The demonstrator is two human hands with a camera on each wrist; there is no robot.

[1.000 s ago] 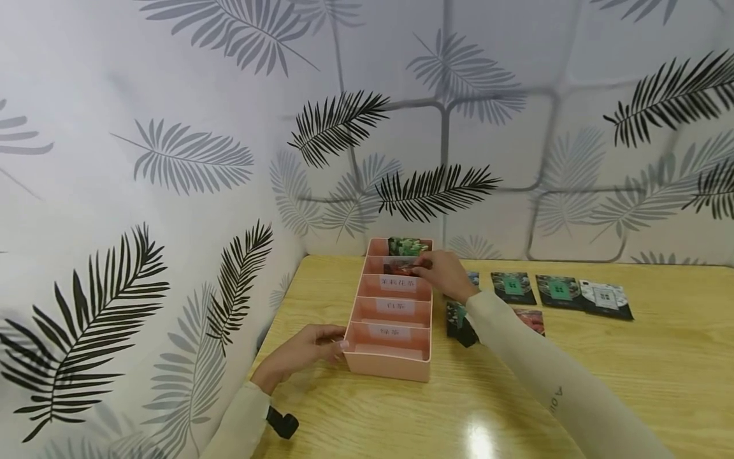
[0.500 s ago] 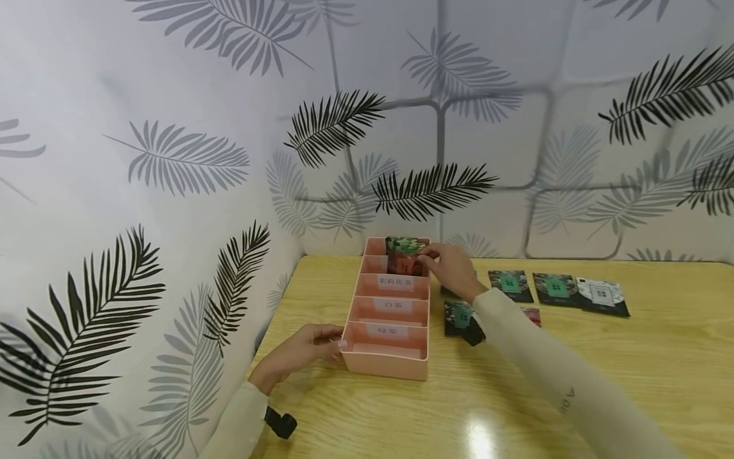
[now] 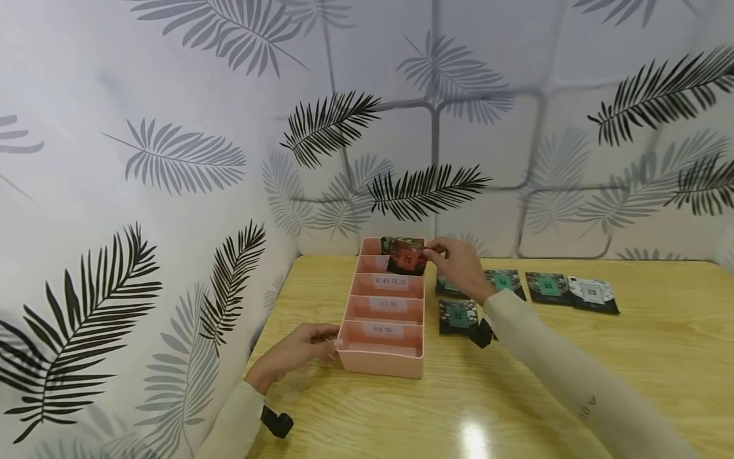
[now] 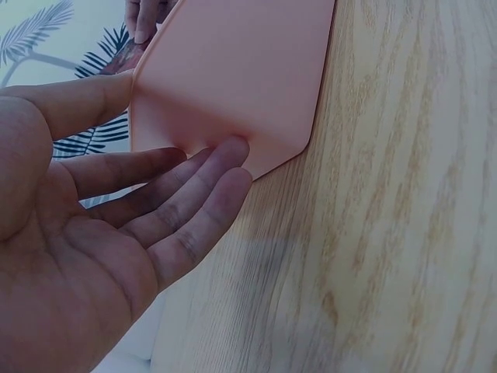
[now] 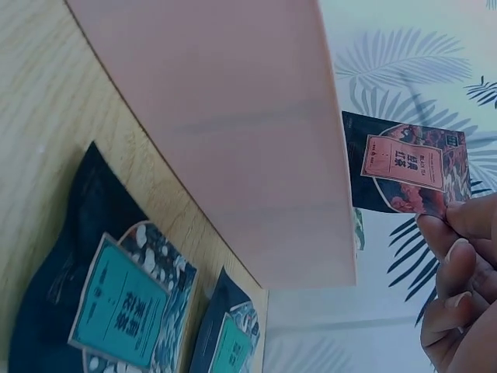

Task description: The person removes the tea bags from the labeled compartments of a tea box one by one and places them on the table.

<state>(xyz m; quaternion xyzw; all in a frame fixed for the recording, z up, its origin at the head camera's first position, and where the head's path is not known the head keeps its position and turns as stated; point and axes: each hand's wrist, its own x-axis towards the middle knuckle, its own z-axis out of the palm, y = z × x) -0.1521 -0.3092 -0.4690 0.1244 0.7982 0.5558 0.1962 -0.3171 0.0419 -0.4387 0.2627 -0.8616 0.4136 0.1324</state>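
Note:
In the head view a pink divided box (image 3: pixel 381 365) with paper labels stands on the table. At its near left corner is my left hand (image 3: pixel 298 350), the thumb at the rim and the fingers against the outer wall (image 4: pixel 233 85). My right hand (image 3: pixel 459 264) pinches a tea sachet with a red label (image 3: pixel 407 258) by its edge, above the far compartments. The right wrist view shows this black tea sachet (image 5: pixel 408 163) overlapping the box's rim, its lower end hidden. Behind it, a green-patterned sachet (image 3: pixel 388 242) sits in the farthest compartment.
Right of the box lie several sachets: a teal-labelled one (image 3: pixel 457 316) near it, green-labelled ones (image 3: pixel 547 287) in a row, and a white-labelled one (image 3: pixel 593 293) at the end. A patterned wall covering (image 3: pixel 321 210) rises behind and left of the table (image 3: pixel 527 370).
My right hand has lifted the red-labelled sachet up from the second-farthest compartment, and its red face now shows. My left hand stays at the box's corner. The view has shifted slightly.

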